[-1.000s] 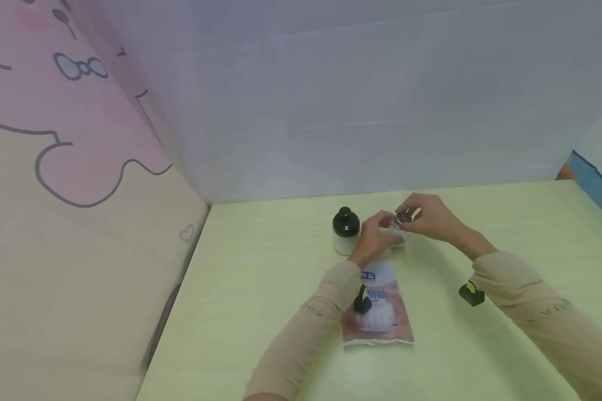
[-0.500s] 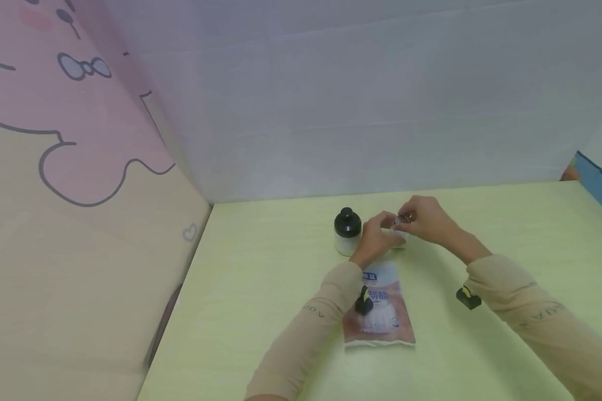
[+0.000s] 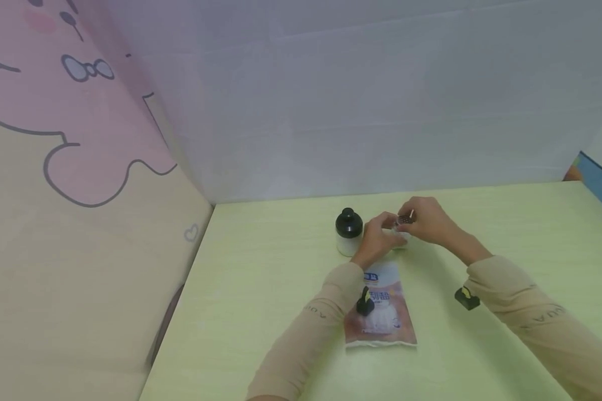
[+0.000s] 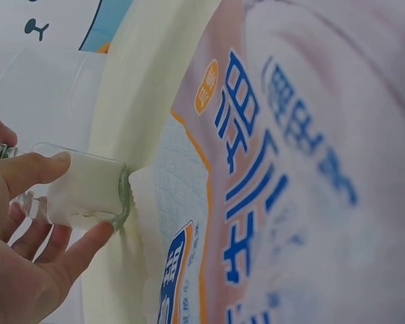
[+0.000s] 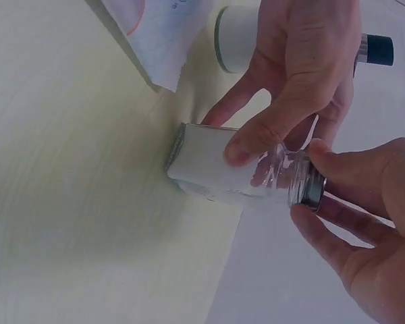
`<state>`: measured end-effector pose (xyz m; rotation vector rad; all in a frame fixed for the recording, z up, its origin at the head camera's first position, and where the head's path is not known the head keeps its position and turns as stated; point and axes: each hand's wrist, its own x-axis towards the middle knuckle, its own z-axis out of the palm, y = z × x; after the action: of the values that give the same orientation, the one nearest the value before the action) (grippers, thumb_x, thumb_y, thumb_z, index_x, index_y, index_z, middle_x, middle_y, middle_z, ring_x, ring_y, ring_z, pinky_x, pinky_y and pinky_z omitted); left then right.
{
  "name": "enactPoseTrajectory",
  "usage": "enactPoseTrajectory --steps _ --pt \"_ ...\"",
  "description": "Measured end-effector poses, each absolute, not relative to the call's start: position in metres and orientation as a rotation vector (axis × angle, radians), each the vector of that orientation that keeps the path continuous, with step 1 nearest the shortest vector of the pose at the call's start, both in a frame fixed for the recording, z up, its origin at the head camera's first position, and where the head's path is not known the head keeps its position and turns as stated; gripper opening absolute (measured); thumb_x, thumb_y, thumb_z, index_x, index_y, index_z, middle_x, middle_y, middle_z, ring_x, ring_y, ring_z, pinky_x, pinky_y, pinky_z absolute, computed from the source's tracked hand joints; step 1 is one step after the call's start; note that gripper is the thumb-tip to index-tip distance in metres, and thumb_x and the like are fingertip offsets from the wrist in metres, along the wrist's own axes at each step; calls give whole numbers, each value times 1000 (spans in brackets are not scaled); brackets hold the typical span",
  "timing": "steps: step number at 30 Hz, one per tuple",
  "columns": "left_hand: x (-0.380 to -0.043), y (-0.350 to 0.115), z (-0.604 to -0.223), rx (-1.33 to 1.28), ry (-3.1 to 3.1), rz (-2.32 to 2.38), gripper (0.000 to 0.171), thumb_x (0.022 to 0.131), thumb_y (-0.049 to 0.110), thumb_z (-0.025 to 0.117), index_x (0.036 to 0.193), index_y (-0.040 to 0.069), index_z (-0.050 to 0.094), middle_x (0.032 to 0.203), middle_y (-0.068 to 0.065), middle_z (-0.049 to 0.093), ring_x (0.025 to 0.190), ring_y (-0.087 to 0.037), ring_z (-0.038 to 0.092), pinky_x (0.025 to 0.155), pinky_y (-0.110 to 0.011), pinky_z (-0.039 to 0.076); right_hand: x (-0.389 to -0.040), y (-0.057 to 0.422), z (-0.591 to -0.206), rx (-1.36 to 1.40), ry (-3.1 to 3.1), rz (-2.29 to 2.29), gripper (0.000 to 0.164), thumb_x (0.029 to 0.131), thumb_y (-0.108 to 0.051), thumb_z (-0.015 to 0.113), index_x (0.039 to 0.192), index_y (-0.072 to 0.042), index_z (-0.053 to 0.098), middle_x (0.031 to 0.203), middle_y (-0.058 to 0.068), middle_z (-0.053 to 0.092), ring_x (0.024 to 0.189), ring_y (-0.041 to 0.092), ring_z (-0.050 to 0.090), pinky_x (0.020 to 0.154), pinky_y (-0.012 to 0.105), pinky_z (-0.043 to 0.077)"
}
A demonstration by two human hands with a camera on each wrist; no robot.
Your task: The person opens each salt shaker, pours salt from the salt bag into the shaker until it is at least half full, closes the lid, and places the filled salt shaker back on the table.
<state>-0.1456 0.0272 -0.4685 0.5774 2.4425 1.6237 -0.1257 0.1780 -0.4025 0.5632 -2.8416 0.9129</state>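
Observation:
A small clear glass shaker (image 4: 88,185), partly filled with something white, stands on the table. My left hand (image 3: 379,236) grips its body, with the thumb on one side and fingers on the other. On its neck sits a shiny metal cap (image 5: 313,189), whose top shows small holes in the head view. My right hand (image 3: 428,220) pinches this cap between thumb and fingers. Whether the cap is threaded tight I cannot tell. Just left of my left hand is a white jar (image 3: 349,245) with a black knobbed lid (image 3: 349,224).
A printed brown-and-white plastic bag (image 3: 381,320) lies flat in front of the shaker, partly under my left forearm. A pale yellow table (image 3: 261,289) reaches back to a grey-white sheet (image 3: 331,111). A cartoon-printed cloth (image 3: 95,250) hangs at the left.
My right hand's fingers have shifted slightly around the cap, and that forearm has moved a little left. The left hand keeps its hold on the shaker.

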Motion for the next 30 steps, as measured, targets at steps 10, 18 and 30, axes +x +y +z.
enactPoseTrajectory --steps 10,18,30 --pt "-144 26 -466 630 2469 1595 44 72 7 78 113 11 63 108 -2 66 100 -7 57 88 -18 46 -127 182 -399 710 -2836 938 32 67 21 58 91 5 70 89 16 66 82 32 62 64 41 53" --pt "-145 26 -468 595 2466 1601 46 72 7 79 115 10 62 109 -3 65 100 -8 58 87 -18 47 -131 179 -397 678 -2900 859 15 74 0 76 87 6 70 79 11 65 71 24 58 60 36 51" --pt "-146 26 -469 629 2477 1609 47 70 6 79 114 12 64 108 -1 66 99 -6 57 89 -18 46 -128 180 -397 822 -2859 837 33 66 21 62 95 6 71 83 12 65 74 27 60 62 39 52"
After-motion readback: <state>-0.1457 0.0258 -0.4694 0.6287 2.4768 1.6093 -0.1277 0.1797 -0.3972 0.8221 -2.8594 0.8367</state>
